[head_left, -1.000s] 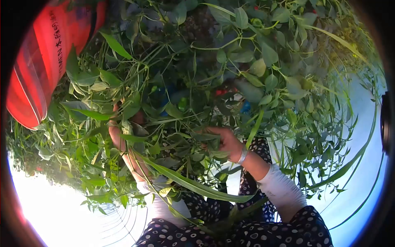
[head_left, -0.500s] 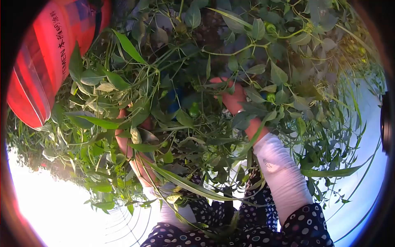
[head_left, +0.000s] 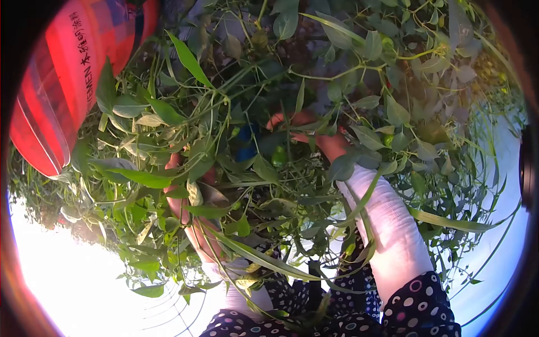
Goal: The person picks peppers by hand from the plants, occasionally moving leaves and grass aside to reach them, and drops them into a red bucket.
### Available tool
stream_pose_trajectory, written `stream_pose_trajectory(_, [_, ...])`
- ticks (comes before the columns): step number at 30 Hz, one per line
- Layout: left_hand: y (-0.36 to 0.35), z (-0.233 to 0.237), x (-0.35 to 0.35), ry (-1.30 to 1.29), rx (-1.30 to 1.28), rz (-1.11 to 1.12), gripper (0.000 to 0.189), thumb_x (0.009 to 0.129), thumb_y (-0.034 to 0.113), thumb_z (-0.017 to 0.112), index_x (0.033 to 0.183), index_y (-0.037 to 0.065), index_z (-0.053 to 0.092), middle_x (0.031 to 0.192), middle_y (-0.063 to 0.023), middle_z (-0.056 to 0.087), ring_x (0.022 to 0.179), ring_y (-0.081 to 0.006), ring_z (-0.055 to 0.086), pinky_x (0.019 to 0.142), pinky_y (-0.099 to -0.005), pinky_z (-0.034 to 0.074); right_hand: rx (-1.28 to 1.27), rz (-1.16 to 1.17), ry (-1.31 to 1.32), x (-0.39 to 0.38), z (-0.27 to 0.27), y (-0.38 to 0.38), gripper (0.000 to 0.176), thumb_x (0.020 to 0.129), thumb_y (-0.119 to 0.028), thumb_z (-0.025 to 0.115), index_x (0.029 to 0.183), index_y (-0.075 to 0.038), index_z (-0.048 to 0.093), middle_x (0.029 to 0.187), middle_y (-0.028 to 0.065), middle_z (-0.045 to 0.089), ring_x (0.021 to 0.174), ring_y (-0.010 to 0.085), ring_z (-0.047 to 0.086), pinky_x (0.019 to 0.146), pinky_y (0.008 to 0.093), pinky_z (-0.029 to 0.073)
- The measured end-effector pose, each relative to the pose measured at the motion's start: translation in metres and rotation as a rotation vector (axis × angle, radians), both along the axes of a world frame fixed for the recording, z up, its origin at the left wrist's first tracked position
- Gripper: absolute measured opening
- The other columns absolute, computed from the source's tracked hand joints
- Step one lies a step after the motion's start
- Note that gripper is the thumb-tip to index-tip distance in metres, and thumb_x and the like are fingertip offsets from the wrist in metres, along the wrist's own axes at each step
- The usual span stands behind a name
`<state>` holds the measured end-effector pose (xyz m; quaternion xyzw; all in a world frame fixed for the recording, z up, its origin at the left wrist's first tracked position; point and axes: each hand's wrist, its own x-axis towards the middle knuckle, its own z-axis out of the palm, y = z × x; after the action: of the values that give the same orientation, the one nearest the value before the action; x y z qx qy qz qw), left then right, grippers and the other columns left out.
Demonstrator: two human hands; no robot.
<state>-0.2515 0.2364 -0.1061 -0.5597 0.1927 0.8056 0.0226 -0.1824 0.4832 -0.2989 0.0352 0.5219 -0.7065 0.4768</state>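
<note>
Leafy pepper plants surround both of my hands. My right hand (head_left: 314, 133) reaches into the foliage from the right, partly covered by leaves. Its visible fingers point left and stand apart, with nothing to be seen between them. A green pepper (head_left: 279, 156) hangs just below and left of these fingers. Deeper among the stems, between my hands, is a blue object (head_left: 245, 143) whose kind is hidden. On the left, my left hand (head_left: 175, 182) is mostly behind leaves, so its fingers cannot be made out. Pale sleeve covers (head_left: 384, 219) wrap both forearms.
A red printed bag (head_left: 62, 84) stands at the upper left beside the plants. Another green pepper (head_left: 388, 139) hangs to the right of my right hand. Long narrow leaves (head_left: 269, 261) cross in front of my forearms. Pale sheeting (head_left: 497, 168) lies at the right.
My right hand has moved slightly down and its fingers have bent further left into the leaves. The plants have shifted a little rightward in view. My left hand stays low behind leaves.
</note>
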Motion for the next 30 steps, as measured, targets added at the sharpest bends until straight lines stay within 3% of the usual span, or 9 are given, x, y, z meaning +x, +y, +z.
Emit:
stream_pose_trajectory(3, [-0.001, -0.001, 0.001, 0.001, 0.0, -0.009, 0.024, 0.09, 0.013, 0.049, 0.106, -0.004, 0.054, 0.096, -0.0172, 0.061, 0.088, -0.0269, 0.062, 0.082, -0.0384, 0.052, -0.001, 0.088, 0.033, 0.002, -0.005, 0.003, 0.037, 0.078, -0.006, 0.061, 0.114, -0.003, 0.055, 0.104, 0.0058, 0.058, 0.094, 0.0134, 0.054, 0.082, 0.0307, 0.044])
stream_pose_trajectory(6, [-0.001, -0.001, -0.001, 0.004, 0.0, -0.02, 0.024, 0.09, 0.013, 0.049, 0.106, -0.004, 0.054, 0.096, -0.0171, 0.061, 0.087, -0.027, 0.062, 0.083, -0.0384, 0.052, 0.195, 0.45, 0.427, -0.011, 0.015, 0.01, 0.035, 0.077, -0.012, 0.064, 0.11, -0.002, 0.056, 0.105, 0.0065, 0.058, 0.094, 0.0135, 0.055, 0.082, 0.0309, 0.044])
stream_pose_trajectory(8, [0.0, 0.0, -0.002, 0.0, -0.001, -0.024, 0.024, 0.09, 0.014, 0.049, 0.106, -0.003, 0.054, 0.096, -0.0171, 0.061, 0.087, -0.027, 0.062, 0.083, -0.0384, 0.052, 0.15, 0.245, -0.022, -0.019, 0.044, 0.018, 0.049, 0.075, -0.021, 0.068, 0.117, -0.003, 0.052, 0.116, 0.0118, 0.056, 0.11, 0.0247, 0.052, 0.09, 0.0377, 0.043])
stream_pose_trajectory(15, [0.004, 0.001, -0.008, 0.008, -0.015, -0.044, 0.024, 0.09, 0.014, 0.049, 0.105, -0.003, 0.054, 0.095, -0.017, 0.061, 0.087, -0.0271, 0.062, 0.083, -0.0384, 0.052, 0.36, 0.171, -0.671, -0.056, 0.126, 0.026, 0.053, 0.075, -0.019, 0.07, 0.12, -0.001, 0.049, 0.112, 0.011, 0.056, 0.097, 0.0198, 0.053, 0.089, 0.0331, 0.042])
stream_pose_trajectory(18, [0.004, -0.001, -0.008, 0.028, -0.026, -0.049, 0.024, 0.09, 0.014, 0.049, 0.105, -0.003, 0.054, 0.095, -0.017, 0.062, 0.087, -0.0272, 0.062, 0.083, -0.0384, 0.052, 0.462, 0.044, -0.039, 0.004, 0.098, 0.03, 0.044, 0.075, -0.023, 0.07, 0.111, -0.002, 0.056, 0.099, 0.0068, 0.061, 0.085, 0.015, 0.056, 0.075, 0.032, 0.045])
stream_pose_trajectory(21, [0.005, -0.004, -0.006, 0.026, -0.043, -0.05, 0.024, 0.09, 0.015, 0.049, 0.105, -0.003, 0.054, 0.094, -0.0169, 0.062, 0.087, -0.0272, 0.062, 0.083, -0.0385, 0.052, 0.132, -0.574, -0.548, 0.037, 0.102, 0.031, 0.046, 0.074, -0.024, 0.072, 0.111, -0.002, 0.055, 0.096, 0.0064, 0.062, 0.084, 0.0154, 0.057, 0.073, 0.0313, 0.045])
stream_pose_trajectory(24, [0.008, -0.003, -0.001, 0.038, -0.056, -0.035, 0.024, 0.09, 0.015, 0.049, 0.105, -0.003, 0.055, 0.094, -0.0169, 0.062, 0.086, -0.0273, 0.062, 0.083, -0.0385, 0.052, 0.476, -0.39, 0.042, 0.035, 0.128, 0.054, 0.038, 0.072, -0.009, 0.071, 0.107, -0.002, 0.056, 0.096, 0.0047, 0.061, 0.088, 0.0151, 0.057, 0.076, 0.0308, 0.047])
stream_pose_trajectory(26, [0.002, -0.003, 0.005, 0.058, -0.049, -0.021, 0.024, 0.09, 0.015, 0.049, 0.105, -0.003, 0.055, 0.094, -0.0168, 0.062, 0.086, -0.0273, 0.062, 0.083, -0.0385, 0.052, 0.62, -0.165, -0.097, 0.016, 0.151, 0.071, 0.034, 0.079, -0.01, 0.066, 0.11, -0.004, 0.054, 0.1, 0.0044, 0.057, 0.106, 0.0162, 0.052, 0.089, 0.0333, 0.045])
stream_pose_trajectory(30, [-0.005, -0.01, 0.017, 0.09, -0.017, -0.015, 0.024, 0.09, 0.015, 0.049, 0.105, -0.003, 0.055, 0.093, -0.0168, 0.062, 0.086, -0.0274, 0.062, 0.084, -0.0385, 0.052, 0.602, -0.368, -0.106, -0.048, 0.211, 0.081, 0.033, 0.077, -0.01, 0.068, 0.106, -0.003, 0.054, 0.099, 0.0064, 0.056, 0.099, 0.0155, 0.053, 0.079, 0.0317, 0.047])
